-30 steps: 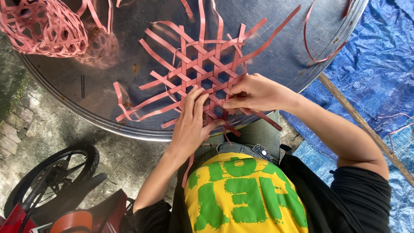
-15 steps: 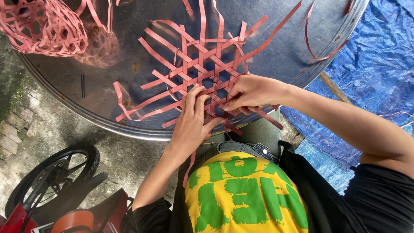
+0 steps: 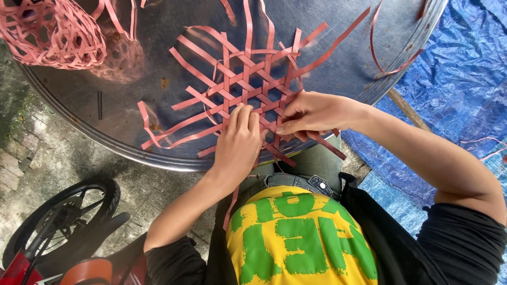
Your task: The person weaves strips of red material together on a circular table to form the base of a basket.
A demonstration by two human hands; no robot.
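Note:
A flat open weave of pink-red plastic strips (image 3: 248,87) lies on a round steel table (image 3: 158,63). My left hand (image 3: 240,142) presses flat on the near edge of the weave, fingers together, holding strips down. My right hand (image 3: 311,112) is at the weave's right side, its fingers pinching a pink strip where several strips cross. Loose strip ends stick out from the weave in all directions.
A finished woven pink basket (image 3: 50,31) sits at the table's far left. A curled loose strip (image 3: 388,63) lies on the right of the table. A blue tarp (image 3: 454,84) covers the ground to the right. A wheel (image 3: 58,216) stands at lower left.
My right hand has shifted slightly along the weave's right side, working a strip. The left hand stays pressed on the near edge. The view has drifted a little.

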